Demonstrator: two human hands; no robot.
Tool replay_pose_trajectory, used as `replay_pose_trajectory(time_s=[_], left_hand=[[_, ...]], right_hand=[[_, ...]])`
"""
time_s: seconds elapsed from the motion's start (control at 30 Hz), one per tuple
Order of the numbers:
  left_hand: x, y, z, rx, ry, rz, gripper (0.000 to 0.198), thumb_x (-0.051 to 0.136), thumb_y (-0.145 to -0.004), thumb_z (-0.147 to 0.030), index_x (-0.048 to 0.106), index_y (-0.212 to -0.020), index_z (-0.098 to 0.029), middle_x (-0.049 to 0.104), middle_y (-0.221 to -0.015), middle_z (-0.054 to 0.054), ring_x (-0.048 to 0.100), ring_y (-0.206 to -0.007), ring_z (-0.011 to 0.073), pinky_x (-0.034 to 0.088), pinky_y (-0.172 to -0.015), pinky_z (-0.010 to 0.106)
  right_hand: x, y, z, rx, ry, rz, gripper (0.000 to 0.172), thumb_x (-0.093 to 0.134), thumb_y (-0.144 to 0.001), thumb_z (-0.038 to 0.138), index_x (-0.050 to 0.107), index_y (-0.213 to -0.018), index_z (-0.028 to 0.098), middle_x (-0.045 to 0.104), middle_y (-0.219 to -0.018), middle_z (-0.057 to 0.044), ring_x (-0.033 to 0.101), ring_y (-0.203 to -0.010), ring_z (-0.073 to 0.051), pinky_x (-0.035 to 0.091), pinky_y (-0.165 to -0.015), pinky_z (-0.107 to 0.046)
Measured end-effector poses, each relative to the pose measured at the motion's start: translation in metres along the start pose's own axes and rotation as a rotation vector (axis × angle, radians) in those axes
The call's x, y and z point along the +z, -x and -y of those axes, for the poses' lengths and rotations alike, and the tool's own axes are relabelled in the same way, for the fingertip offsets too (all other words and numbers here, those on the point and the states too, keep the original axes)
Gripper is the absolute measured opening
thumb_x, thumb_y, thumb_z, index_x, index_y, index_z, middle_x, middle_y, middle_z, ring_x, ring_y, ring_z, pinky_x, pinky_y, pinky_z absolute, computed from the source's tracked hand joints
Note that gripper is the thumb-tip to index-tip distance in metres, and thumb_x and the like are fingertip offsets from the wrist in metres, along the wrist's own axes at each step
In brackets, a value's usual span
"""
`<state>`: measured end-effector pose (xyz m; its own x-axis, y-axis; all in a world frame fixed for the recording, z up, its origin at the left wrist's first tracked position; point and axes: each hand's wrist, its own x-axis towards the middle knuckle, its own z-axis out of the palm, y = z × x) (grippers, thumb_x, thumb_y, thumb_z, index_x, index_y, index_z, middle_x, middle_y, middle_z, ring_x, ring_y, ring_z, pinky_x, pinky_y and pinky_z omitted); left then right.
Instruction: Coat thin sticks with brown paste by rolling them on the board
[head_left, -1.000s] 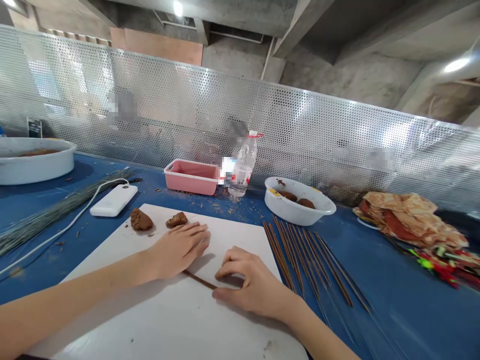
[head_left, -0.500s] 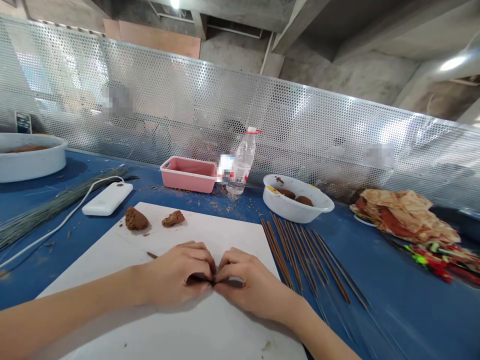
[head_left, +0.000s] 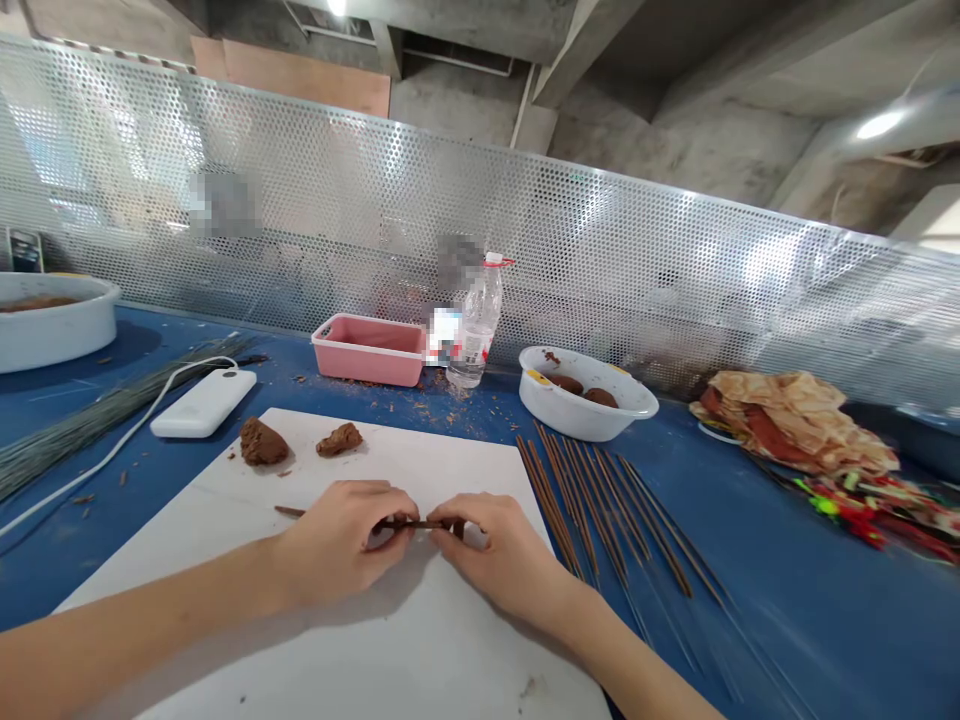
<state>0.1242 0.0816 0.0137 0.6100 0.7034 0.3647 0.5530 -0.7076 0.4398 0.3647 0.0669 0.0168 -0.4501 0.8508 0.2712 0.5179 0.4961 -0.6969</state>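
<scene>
Grip closed. My left hand (head_left: 337, 540) and right hand (head_left: 502, 550) are pinching one thin stick (head_left: 420, 523) between them, fingers curled around it and the two hands almost touching. The stick lies roughly level across the grip, over the near half of a white board (head_left: 420, 460). Its left end projects beyond my left hand (head_left: 289, 511). The stick looks dark brown with a rough coating of brown paste (head_left: 409, 523) between my hands. My fingers hide part of the held length, so I cannot confirm how evenly it is covered.

Step in hand, in my judgement: working the paste along the stick by pinching. The next move calls for light, even pressure, as the stick is slender and the coating could thin or break.

Ahead of the grip, on the board, sit two lumps of brown paste (head_left: 262, 442). To the right of my right hand, a row of long dark sticks (head_left: 585, 510) lies on the blue table (head_left: 787, 610). Farther ahead and right is a white bowl (head_left: 570, 415) holding more brown lumps. Ahead and left of the grip are a pink tray (head_left: 367, 367) and a plastic bottle (head_left: 474, 330).
</scene>
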Motion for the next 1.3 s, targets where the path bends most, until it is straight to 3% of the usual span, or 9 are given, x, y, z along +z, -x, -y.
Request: replay_pose_trajectory(time_s=[0.3, 0.47, 0.67, 1.03, 1.17, 1.3], left_hand=[[0.003, -0.002, 0.0, -0.015, 0.018, 0.013, 0.013, 0.06, -0.098, -0.022, 0.072, -0.092, -0.025, 0.074, -0.081, -0.002, 0.066, -0.067, 0.0144, 0.045, -0.064, 0.026], [0.004, -0.001, 0.003, 0.019, -0.012, -0.006, 0.007, 0.064, -0.097, -0.022, 0.07, -0.095, -0.024, 0.075, -0.085, -0.001, 0.069, -0.072, 0.0161, 0.046, -0.068, 0.027], [0.005, 0.0, 0.005, 0.084, -0.068, 0.006, 0.018, 0.055, -0.105, -0.023, 0.07, -0.095, -0.024, 0.074, -0.083, 0.0, 0.068, -0.071, 0.0164, 0.043, -0.066, 0.029], [0.001, -0.001, 0.0, 0.016, -0.109, 0.043, 0.012, 0.06, -0.101, -0.024, 0.07, -0.094, -0.023, 0.075, -0.085, 0.0, 0.07, -0.074, 0.017, 0.044, -0.067, 0.028], [-0.011, 0.003, 0.005, -0.071, -0.147, 0.07, 0.012, 0.061, -0.099, -0.026, 0.072, -0.097, -0.024, 0.077, -0.084, -0.001, 0.07, -0.073, 0.0179, 0.043, -0.067, 0.028], [-0.038, 0.023, 0.021, -0.194, -0.205, 0.089, 0.021, 0.056, -0.102, -0.032, 0.075, -0.11, -0.027, 0.078, -0.085, -0.004, 0.069, -0.07, 0.0163, 0.041, -0.066, 0.025]], right_hand=[[0.006, 0.003, -0.005, -0.113, 0.052, -0.054, 0.011, 0.073, -0.098, 0.02, 0.081, -0.102, 0.026, 0.083, -0.095, 0.001, 0.073, -0.083, -0.019, 0.051, -0.085, -0.031], [0.007, 0.004, -0.003, -0.112, 0.09, -0.054, 0.012, 0.071, -0.099, 0.019, 0.08, -0.102, 0.026, 0.084, -0.096, 0.0, 0.074, -0.086, -0.019, 0.052, -0.086, -0.032], [0.006, 0.004, -0.004, -0.097, 0.1, -0.037, 0.01, 0.071, -0.099, 0.021, 0.08, -0.101, 0.026, 0.084, -0.098, -0.001, 0.075, -0.087, -0.021, 0.052, -0.087, -0.033], [0.008, 0.003, -0.006, -0.136, 0.125, -0.057, 0.01, 0.07, -0.098, 0.02, 0.078, -0.098, 0.025, 0.083, -0.093, -0.002, 0.073, -0.082, -0.021, 0.05, -0.082, -0.033], [0.002, 0.002, -0.009, -0.072, 0.161, -0.073, 0.011, 0.069, -0.099, 0.019, 0.079, -0.099, 0.025, 0.081, -0.09, -0.001, 0.072, -0.083, -0.02, 0.05, -0.083, -0.032], [-0.007, -0.001, -0.012, -0.016, 0.152, -0.078, 0.013, 0.067, -0.1, 0.021, 0.079, -0.102, 0.025, 0.081, -0.094, -0.002, 0.071, -0.085, -0.02, 0.05, -0.079, -0.031]])
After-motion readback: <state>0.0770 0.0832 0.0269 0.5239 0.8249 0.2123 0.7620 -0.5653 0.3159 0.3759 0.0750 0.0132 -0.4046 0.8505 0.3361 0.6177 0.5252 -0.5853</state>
